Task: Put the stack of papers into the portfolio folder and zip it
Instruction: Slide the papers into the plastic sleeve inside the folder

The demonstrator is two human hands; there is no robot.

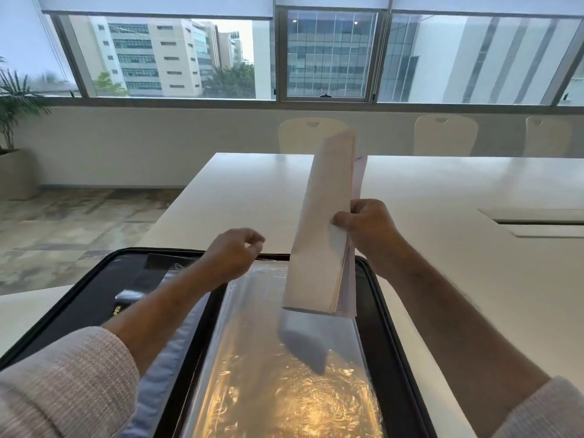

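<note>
From the head view, the right hand (363,226) grips the upright white stack of papers (322,235), its lower end entering the clear plastic sleeve (252,358) of the open black zip portfolio folder (94,279) at six o'clock, while the left hand (234,254) pinches the sleeve's top edge; seating and zipping remain.

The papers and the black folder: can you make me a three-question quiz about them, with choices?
1. Where is the lower end of the stack of papers?
A. flat on the white table
B. over the clear plastic sleeve of the portfolio folder
C. on a chair

2. How many chairs stand behind the table?
A. one
B. three
C. five

3. How is the portfolio folder?
A. lying open
B. zipped
C. standing upright

Answers:
1 B, the right hand holds the stack upright, its lower edge above the clear plastic sleeve.
2 B, three chair backs show.
3 A, both halves lie spread on the white table.
</note>
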